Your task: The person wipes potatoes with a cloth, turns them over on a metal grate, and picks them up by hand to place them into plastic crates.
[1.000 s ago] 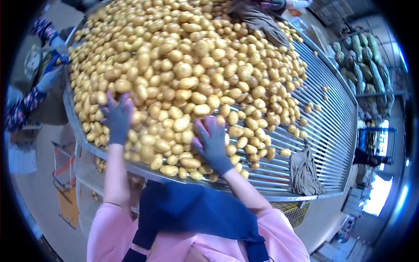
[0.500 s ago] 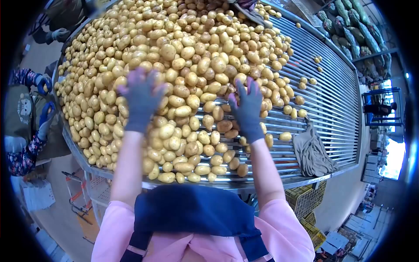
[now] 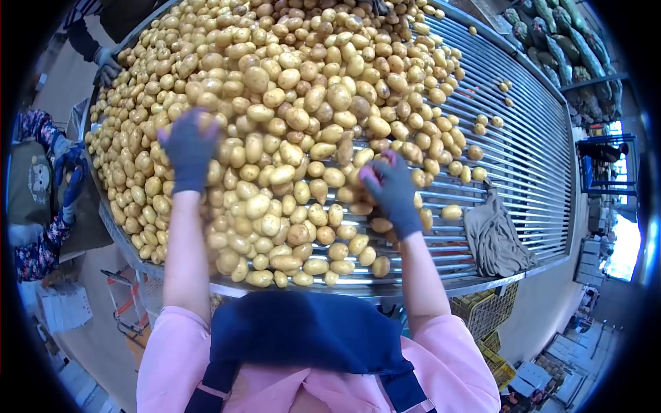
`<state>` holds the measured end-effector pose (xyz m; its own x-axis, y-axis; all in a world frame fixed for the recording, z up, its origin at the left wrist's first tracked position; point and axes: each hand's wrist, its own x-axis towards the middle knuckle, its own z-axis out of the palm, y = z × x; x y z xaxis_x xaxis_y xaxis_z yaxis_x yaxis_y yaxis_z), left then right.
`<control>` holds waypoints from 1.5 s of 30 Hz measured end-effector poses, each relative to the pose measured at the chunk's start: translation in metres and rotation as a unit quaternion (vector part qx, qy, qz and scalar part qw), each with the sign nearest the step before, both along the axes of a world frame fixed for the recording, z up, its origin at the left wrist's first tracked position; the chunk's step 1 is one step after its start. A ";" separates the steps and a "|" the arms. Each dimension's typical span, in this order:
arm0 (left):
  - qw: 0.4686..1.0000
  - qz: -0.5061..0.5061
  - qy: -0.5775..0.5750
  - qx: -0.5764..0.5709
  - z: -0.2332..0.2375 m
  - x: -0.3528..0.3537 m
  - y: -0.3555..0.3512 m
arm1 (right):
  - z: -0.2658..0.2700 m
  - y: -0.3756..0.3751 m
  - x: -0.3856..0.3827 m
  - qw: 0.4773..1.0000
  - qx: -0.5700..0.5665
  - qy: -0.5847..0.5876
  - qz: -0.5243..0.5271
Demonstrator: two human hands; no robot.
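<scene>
A large heap of potatoes [image 3: 296,117] covers much of a slatted metal table [image 3: 513,158]. Over the left part of the heap, my left hand [image 3: 189,148] in a grey glove with purplish fingertips is slightly blurred, its fingers apart and nothing seen in it. My right hand [image 3: 392,189], gloved the same way, is at the near right edge of the heap with its fingers curled down at a few potatoes. Its fingertips are partly hidden, and whether it grips one cannot be made out. Loose potatoes lie on the bars below it.
A grey cloth [image 3: 497,237] lies on the table's near right part. At the left stands a person in flowered sleeves [image 3: 47,206]; another person's gloved hand [image 3: 107,67] is at the upper left edge. Yellow crates [image 3: 482,313] stand below the table.
My left hand has moved left, away from the middle of the heap. My right hand has shifted slightly down and its fingers have curled. A person's gloved hand at upper left has reached the table edge.
</scene>
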<state>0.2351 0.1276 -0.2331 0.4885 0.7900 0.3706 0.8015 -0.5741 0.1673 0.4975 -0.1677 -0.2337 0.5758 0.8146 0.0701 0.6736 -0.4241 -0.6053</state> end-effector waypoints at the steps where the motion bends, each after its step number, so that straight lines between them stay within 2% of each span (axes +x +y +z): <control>1: 0.998 0.050 -0.008 0.021 0.009 -0.010 0.005 | 0.007 -0.009 -0.018 1.000 0.007 0.007 0.001; 2: 0.994 0.099 -0.015 0.043 0.018 -0.016 0.007 | 0.000 -0.020 -0.034 0.999 0.033 0.016 -0.002; 3: 0.994 0.098 -0.012 0.043 0.018 -0.020 0.006 | 0.003 -0.030 -0.046 0.998 0.028 0.012 0.047; 4: 0.992 0.087 0.005 0.097 0.018 -0.025 0.001 | 0.009 -0.035 -0.053 0.995 0.025 0.007 0.099; 5: 0.986 0.074 0.022 0.151 0.019 -0.032 -0.004 | 0.016 -0.031 -0.054 0.995 0.026 0.009 0.100; 6: 0.999 0.000 -0.041 -0.002 0.031 -0.027 -0.019 | 0.024 -0.028 -0.056 0.994 0.003 0.033 0.102; 7: 0.986 -0.102 -0.073 0.112 0.011 -0.021 -0.035 | 0.028 -0.026 -0.056 0.993 -0.019 0.056 0.105; 8: 0.990 -0.124 -0.067 -0.023 0.015 -0.012 -0.060 | 0.028 -0.020 -0.053 0.992 -0.019 0.057 0.106; 9: 0.975 -0.176 0.034 -0.133 0.014 -0.004 -0.073 | 0.026 -0.010 -0.045 0.998 0.004 0.052 0.041; 10: 0.976 -0.196 0.061 -0.076 -0.023 -0.005 -0.100 | 0.025 0.004 -0.037 0.998 0.029 0.046 -0.024; 11: 0.966 -0.246 -0.003 -0.081 -0.009 -0.002 -0.124 | 0.020 0.019 -0.031 0.999 0.036 0.003 -0.019; 12: 0.972 -0.196 0.108 -0.076 -0.015 0.001 -0.141 | 0.015 0.034 -0.028 0.998 0.043 -0.039 -0.013; 13: 0.972 -0.216 0.050 -0.075 -0.019 0.000 -0.153 | 0.014 0.046 -0.028 0.996 -0.018 -0.080 0.042; 14: 0.969 -0.235 -0.009 -0.074 -0.021 -0.001 -0.161 | 0.010 0.056 -0.033 0.996 -0.015 -0.080 0.047; 15: 0.971 -0.229 -0.008 -0.073 -0.013 -0.003 -0.164 | 0.000 0.065 -0.041 0.986 -0.093 -0.134 0.022; 16: 0.940 -0.261 -0.052 -0.211 -0.002 -0.005 -0.166 | -0.009 0.070 -0.047 0.968 -0.169 -0.188 -0.003; 17: 0.889 -0.287 -0.096 -0.344 0.010 -0.008 -0.167 | -0.014 0.066 -0.044 0.983 -0.098 -0.156 0.012; 18: 0.891 -0.282 -0.099 -0.341 0.024 -0.010 -0.169 | -0.010 0.063 -0.045 0.983 -0.096 -0.157 0.017; 19: 0.815 -0.182 -0.213 -0.507 0.037 -0.011 -0.172 | -0.003 0.057 -0.046 0.997 -0.009 -0.078 0.005; 20: 0.691 -0.074 -0.316 -0.645 0.043 -0.013 -0.176 | 0.000 0.053 -0.047 0.997 0.076 0.003 -0.008; 21: 0.610 -0.075 -0.441 -0.654 0.037 -0.014 -0.180 | 0.001 0.055 -0.055 0.984 0.169 0.044 0.024; 22: 0.510 -0.024 -0.514 -0.689 0.038 -0.018 -0.180 | 0.005 0.045 -0.072 0.965 0.113 0.232 0.046; 23: 0.414 -0.024 -0.567 -0.711 0.038 -0.022 -0.181 | 0.039 0.040 -0.089 0.952 0.014 0.278 0.127; 24: 0.313 -0.023 -0.613 -0.725 0.038 -0.027 -0.181 | 0.042 0.039 -0.108 0.931 0.143 0.229 0.244; 25: 0.273 -0.040 -0.617 -0.737 0.038 -0.035 -0.179 | 0.049 0.038 -0.116 0.946 0.118 0.127 0.273; 26: 0.347 -0.027 -0.595 -0.725 0.026 -0.058 -0.179 | 0.054 0.037 -0.119 0.948 0.092 0.025 0.303; 27: 0.036 -0.071 -0.671 -0.737 0.016 -0.081 -0.175 | 0.058 0.037 -0.115 0.961 0.051 0.082 0.260; 28: 0.053 -0.056 -0.712 -0.698 0.014 -0.110 -0.175 | 0.059 0.040 -0.105 0.966 0.010 0.141 0.217; 29: 0.030 -0.099 -0.710 -0.697 0.006 -0.150 -0.171 | 0.028 0.037 -0.087 0.972 0.092 0.006 0.214; 30: 0.248 0.034 -0.773 -0.584 0.006 -0.194 -0.173 | 0.026 0.031 -0.073 0.980 0.090 -0.046 0.169; 31: 0.094 -0.035 -0.826 -0.555 0.000 -0.240 -0.173 | 0.024 0.023 -0.059 0.990 0.068 0.031 0.121; 32: 0.122 -0.043 -0.847 -0.515 -0.015 -0.303 -0.180 | 0.018 0.016 -0.042 0.994 0.050 -0.017 0.095; 33: 0.301 0.032 -0.854 -0.424 -0.043 -0.388 -0.200 | 0.010 0.007 -0.028 0.996 0.040 -0.045 0.061; 34: 0.402 0.118 -0.853 -0.311 -0.093 -0.493 -0.224 | 0.033 0.005 -0.030 0.999 -0.035 -0.003 0.008; 36: 0.172 0.328 -0.926 -0.072 -0.080 -0.558 -0.264 | 0.014 -0.005 -0.005 0.999 -0.021 -0.028 0.020; 37: 0.131 0.320 -0.938 -0.002 -0.100 -0.610 -0.291 | 0.001 -0.002 0.000 0.999 -0.021 -0.030 0.025; 38: 0.087 0.308 -0.946 0.059 -0.127 -0.636 -0.302 | -0.012 0.001 0.010 0.991 -0.057 -0.122 0.015; 39: 0.079 0.308 -0.947 0.044 -0.127 -0.613 -0.294 | -0.022 -0.002 0.024 0.972 -0.094 -0.216 -0.004; 40: 0.080 0.331 -0.940 -0.009 -0.101 -0.564 -0.285 | -0.034 -0.002 0.021 0.946 -0.075 -0.315 -0.004; 41: 0.082 0.352 -0.931 -0.058 -0.086 -0.526 -0.275 | -0.051 0.004 0.013 0.958 -0.013 -0.280 -0.059; 42: 0.077 0.350 -0.931 -0.067 -0.110 -0.518 -0.263 | -0.045 0.009 0.000 0.970 -0.095 -0.205 -0.091; 43: 0.197 0.148 -0.934 -0.260 -0.144 -0.512 -0.252 | -0.042 0.012 -0.011 0.971 -0.110 -0.198 -0.082; 44: 0.301 -0.069 -0.851 -0.425 -0.165 -0.507 -0.241 | -0.038 0.013 -0.021 0.987 -0.061 -0.121 -0.084; 45: 0.340 0.112 -0.864 -0.354 -0.123 -0.429 -0.222 | -0.037 0.010 -0.020 0.993 -0.057 -0.080 -0.060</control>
